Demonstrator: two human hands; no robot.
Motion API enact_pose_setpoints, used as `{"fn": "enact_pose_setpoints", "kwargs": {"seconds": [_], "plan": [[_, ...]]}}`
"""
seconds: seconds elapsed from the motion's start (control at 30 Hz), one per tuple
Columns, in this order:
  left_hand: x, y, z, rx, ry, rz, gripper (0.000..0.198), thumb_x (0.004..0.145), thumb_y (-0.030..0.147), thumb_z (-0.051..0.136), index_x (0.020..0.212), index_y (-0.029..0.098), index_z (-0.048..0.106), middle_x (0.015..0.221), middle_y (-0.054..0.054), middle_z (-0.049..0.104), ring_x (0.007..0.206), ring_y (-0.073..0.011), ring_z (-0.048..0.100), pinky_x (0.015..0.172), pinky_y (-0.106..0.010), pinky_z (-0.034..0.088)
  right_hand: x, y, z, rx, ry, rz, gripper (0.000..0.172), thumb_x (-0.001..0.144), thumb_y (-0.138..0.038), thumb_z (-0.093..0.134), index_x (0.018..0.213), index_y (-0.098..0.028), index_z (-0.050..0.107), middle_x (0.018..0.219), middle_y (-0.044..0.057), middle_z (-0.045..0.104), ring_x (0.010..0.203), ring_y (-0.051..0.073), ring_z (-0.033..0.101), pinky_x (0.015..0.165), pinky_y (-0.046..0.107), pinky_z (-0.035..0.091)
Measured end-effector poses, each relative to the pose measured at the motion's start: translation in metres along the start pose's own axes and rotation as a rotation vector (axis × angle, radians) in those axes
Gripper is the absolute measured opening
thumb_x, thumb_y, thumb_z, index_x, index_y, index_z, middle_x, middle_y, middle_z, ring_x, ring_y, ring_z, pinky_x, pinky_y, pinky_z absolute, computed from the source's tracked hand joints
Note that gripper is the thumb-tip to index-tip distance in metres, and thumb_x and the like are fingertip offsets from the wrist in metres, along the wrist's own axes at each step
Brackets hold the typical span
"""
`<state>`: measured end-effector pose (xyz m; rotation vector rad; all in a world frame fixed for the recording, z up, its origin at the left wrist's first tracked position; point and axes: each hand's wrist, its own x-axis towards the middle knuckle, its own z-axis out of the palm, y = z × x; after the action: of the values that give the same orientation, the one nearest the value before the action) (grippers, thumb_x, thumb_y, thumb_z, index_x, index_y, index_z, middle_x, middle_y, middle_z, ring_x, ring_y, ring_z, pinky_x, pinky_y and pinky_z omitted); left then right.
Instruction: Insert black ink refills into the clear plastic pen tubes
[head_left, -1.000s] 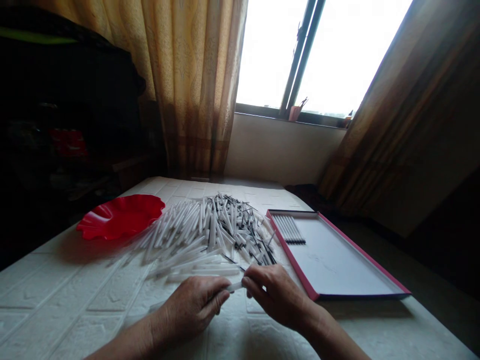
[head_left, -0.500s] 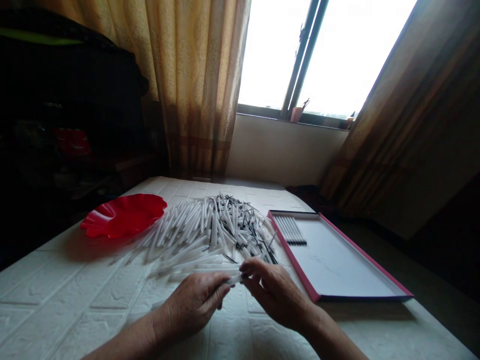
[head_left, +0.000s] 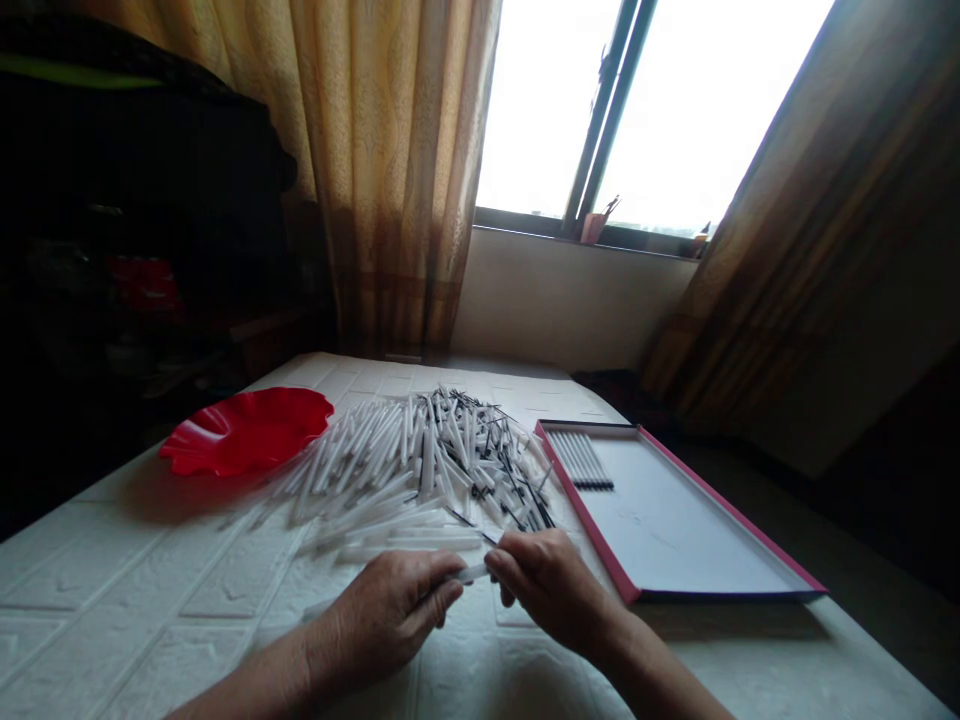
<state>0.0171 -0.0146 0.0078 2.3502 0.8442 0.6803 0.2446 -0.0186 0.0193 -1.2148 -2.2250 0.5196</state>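
Between my hands, near the table's front, is a short whitish translucent tube (head_left: 472, 574). My left hand (head_left: 394, 607) pinches its left end between thumb and fingers. At the tube's right end my right hand (head_left: 551, 590) is closed, fingertips pressed together on it. A thin dark stick (head_left: 489, 539) shows just behind the right fingertips; whether that hand holds it too is unclear. Beyond my hands lies a pile of white tubes (head_left: 367, 445) mixed with black thin pieces (head_left: 517, 470).
A red wavy-edged bowl (head_left: 251, 430) sits on the left of the white table (head_left: 105, 580). On the right, a shallow pink-edged tray (head_left: 600, 535) holds a row of white tubes with black ends (head_left: 581, 458) in its far left corner.
My right hand has closed its fingers more tightly and turned slightly at the tube's end. My left hand has stayed nearly in place, still gripping the tube.
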Motion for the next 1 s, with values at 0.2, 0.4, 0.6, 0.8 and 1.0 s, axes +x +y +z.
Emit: {"fn": "enact_pose_setpoints", "kwargs": {"seconds": [0.2,0.4,0.6,0.8,1.0], "plan": [[0.0010,-0.0011,0.0006,0.012,0.020,-0.012,0.028,0.102,0.031,0.041,0.090,0.019,0.064,0.066,-0.001,0.068,0.059,-0.0159,0.065,0.059,-0.024,0.044,-0.0011,0.0002,0.0001,0.047,0.037,-0.051,0.027,0.099,-0.031,0.046,0.084,-0.021,0.067,0.062,0.000,0.070,0.053,0.013,0.062,0.054,0.022,0.043],[0.0039,-0.0001,-0.0022,0.015,0.038,-0.031,0.030,0.101,0.031,0.040,0.085,0.018,0.062,0.064,-0.001,0.066,0.059,-0.0162,0.063,0.059,-0.025,0.043,-0.0025,-0.0015,-0.0016,0.158,0.097,-0.128,0.009,0.094,-0.021,0.051,0.096,-0.022,0.060,0.073,-0.001,0.069,0.054,0.011,0.059,0.053,0.021,0.041],[0.0032,-0.0010,-0.0019,0.004,0.028,-0.021,0.032,0.101,0.032,0.039,0.085,0.018,0.063,0.064,-0.001,0.066,0.058,-0.0156,0.062,0.058,-0.024,0.043,-0.0007,-0.0003,-0.0022,0.147,0.070,-0.072,0.014,0.095,-0.023,0.053,0.084,-0.021,0.062,0.064,-0.002,0.065,0.050,0.011,0.058,0.051,0.021,0.041],[0.0018,-0.0018,0.0004,0.010,0.009,-0.015,0.031,0.101,0.032,0.041,0.090,0.017,0.065,0.066,-0.002,0.068,0.059,-0.0157,0.064,0.059,-0.023,0.044,-0.0011,0.0024,0.0021,0.057,0.054,-0.031,0.039,0.098,-0.030,0.048,0.061,-0.022,0.055,0.052,0.000,0.063,0.047,0.013,0.059,0.051,0.022,0.038],[0.0028,-0.0009,-0.0010,0.012,0.017,-0.034,0.031,0.101,0.032,0.040,0.086,0.017,0.063,0.067,-0.002,0.068,0.060,-0.0164,0.064,0.059,-0.025,0.043,-0.0020,0.0003,-0.0009,0.069,0.088,-0.076,0.021,0.098,-0.030,0.048,0.086,-0.021,0.063,0.066,0.001,0.069,0.055,0.014,0.061,0.054,0.022,0.040]]}}
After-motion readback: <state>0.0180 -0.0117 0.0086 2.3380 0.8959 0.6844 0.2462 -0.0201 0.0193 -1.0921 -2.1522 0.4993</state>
